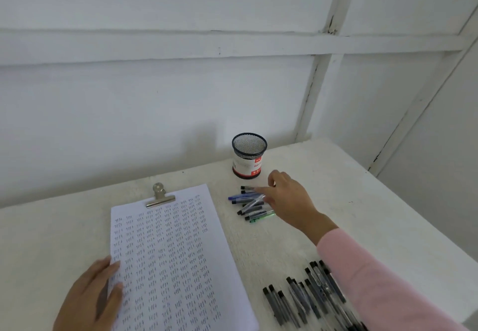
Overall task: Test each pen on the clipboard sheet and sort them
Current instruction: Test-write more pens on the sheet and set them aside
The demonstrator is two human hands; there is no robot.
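Sheet [176, 253]: clipped, front-left of counter [336, 175]; left hand [95, 297] flat on its edge, likely steadying it.
Pens [249, 204]: small pile before cup [248, 156]; right hand [287, 198] upon them, grip unclear.
Larger pile [305, 297]: front-right edge, seemingly sorted apart.

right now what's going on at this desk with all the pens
A person is partway through checking pens. Their left hand rests flat on the clipboard sheet, crowded with written marks. Their right hand reaches to the small pile of pens near the mesh cup, fingertips at them; whether it grips one is unclear. A bigger batch of black pens lies by the near edge.
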